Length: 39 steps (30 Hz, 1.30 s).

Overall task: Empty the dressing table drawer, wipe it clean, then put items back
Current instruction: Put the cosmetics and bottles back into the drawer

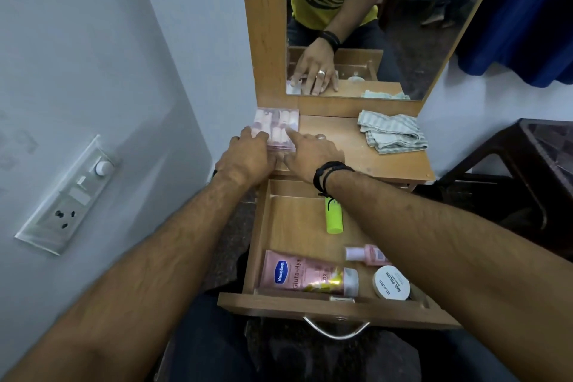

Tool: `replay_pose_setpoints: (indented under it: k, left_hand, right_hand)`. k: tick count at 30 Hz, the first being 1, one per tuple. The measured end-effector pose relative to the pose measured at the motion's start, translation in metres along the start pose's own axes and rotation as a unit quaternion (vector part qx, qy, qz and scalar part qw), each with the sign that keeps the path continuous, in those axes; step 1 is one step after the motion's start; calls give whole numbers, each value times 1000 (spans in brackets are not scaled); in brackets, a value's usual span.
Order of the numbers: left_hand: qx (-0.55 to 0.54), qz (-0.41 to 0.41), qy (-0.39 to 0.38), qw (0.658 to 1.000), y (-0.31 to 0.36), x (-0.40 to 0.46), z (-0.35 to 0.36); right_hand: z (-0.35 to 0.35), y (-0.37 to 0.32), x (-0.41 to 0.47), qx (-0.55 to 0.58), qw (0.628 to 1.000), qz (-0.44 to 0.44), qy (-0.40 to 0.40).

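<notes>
i'm seeing both hands resting on one clear box (277,129) at the tabletop's (387,164) back left corner: left hand (248,156) gripping its near-left edge, right hand (313,153) lying flat, fingers spread. four items are lying in the open drawer (288,226): green tube (334,217), vaseline tube (307,274), pink bottle (367,254), white jar (391,283). one cloth (392,132) is lying at the right.

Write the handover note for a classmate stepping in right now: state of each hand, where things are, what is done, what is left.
Left hand and right hand: both resting on the clear pink box on the tabletop's left rear corner.
Cloth: unused, tabletop right.
Drawer: open, holding the green tube, Vaseline tube, pink bottle and nail polish tub.
Done: box out. Left: remove four items, wipe, refill.
</notes>
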State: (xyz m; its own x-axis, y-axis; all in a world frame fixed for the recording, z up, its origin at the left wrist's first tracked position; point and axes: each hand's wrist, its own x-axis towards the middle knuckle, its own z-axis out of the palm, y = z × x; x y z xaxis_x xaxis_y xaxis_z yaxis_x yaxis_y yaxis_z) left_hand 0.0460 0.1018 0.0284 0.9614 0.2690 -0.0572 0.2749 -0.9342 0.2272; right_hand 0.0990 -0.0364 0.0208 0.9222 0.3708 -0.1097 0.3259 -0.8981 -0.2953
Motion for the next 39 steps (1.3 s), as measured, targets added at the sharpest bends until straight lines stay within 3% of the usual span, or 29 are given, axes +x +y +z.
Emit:
replay_pose_setpoints:
  k: [15,23,30,39]
  left_hand:
    - [-246,-80,77,963,0,-22,1]
    - [-466,-110,43,877,5,-65,-6]
    - [-486,-84,-9,870,2,-114,-3]
    - [-385,-74,-39,919,3,-152,29]
  right_hand:
    - [6,-2,-28,44,998,3,54]
    - [-1,9,-82,157,984,-38,70]
    - [0,25,-148,218,970,-74,82]
    - [26,41,-177,221,975,-33,5]
